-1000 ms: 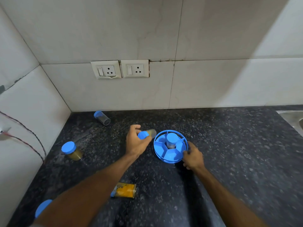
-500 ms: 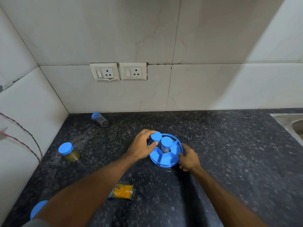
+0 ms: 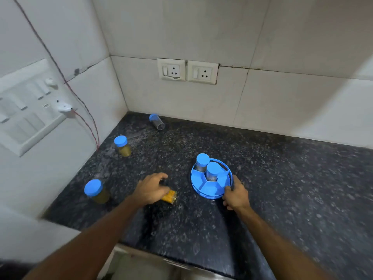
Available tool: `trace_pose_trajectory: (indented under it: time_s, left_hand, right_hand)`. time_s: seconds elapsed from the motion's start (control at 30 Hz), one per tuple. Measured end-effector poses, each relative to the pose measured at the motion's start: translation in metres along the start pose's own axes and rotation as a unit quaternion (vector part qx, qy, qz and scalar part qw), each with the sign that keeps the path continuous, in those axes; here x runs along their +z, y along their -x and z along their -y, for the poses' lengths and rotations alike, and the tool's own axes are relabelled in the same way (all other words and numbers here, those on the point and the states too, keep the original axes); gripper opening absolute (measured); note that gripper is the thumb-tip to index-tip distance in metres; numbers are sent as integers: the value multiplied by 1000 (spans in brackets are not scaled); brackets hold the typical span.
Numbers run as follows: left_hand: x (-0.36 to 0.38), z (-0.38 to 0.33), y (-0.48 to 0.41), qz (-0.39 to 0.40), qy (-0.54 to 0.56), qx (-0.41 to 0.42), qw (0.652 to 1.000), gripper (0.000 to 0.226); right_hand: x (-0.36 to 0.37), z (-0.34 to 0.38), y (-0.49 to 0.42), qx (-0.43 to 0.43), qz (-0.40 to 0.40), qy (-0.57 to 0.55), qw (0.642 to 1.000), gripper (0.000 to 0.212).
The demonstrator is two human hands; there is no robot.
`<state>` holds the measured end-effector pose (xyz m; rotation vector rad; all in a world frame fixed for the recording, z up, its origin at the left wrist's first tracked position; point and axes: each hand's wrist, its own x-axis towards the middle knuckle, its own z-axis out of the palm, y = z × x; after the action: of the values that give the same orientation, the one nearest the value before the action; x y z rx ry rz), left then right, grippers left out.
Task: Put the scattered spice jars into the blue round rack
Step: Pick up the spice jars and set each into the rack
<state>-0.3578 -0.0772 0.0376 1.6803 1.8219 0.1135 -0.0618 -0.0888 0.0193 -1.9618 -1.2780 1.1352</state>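
Speckled black granite counter point(image 3: 282, 188), round blue plastic rack point(image 3: 210, 191) holding two upright blue-capped jars.
Right hand point(image 3: 235, 196) gripping rack rim at five o'clock; left hand point(image 3: 151, 188) closed over yellow-filled jar point(image 3: 170, 196), lying flat, base towards three o'clock.

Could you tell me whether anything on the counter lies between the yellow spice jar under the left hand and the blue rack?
Nothing visible does: only bare counter separates the yellow spice jar from the blue rack.
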Motion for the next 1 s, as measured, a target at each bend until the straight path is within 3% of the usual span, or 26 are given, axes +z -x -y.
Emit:
trace_pose_trajectory:
  time_s: [0.1,0.23,0.4,0.7,1.0]
  left_hand:
    - [11,17,25,24,-43,-10,999,81]
    - [34,18,50,-112,83,49,989,51]
    - [44,-24,75,-252,265,111,924,46]
    - [59,-64,67,-243,228,122,935,70]
    - [61,-66,66,-228,221,130,939,75]
  right_hand:
    - [2,-6,19,-8,16,5,1000,40]
    - [1,-14,36,-17,31,9,999,41]
    - [1,-21,48,-31,36,3,999,38]
    - [2,-23,54,-22,43,-4,999,31]
    - [6,-25,53,-19,29,-16,999,32]
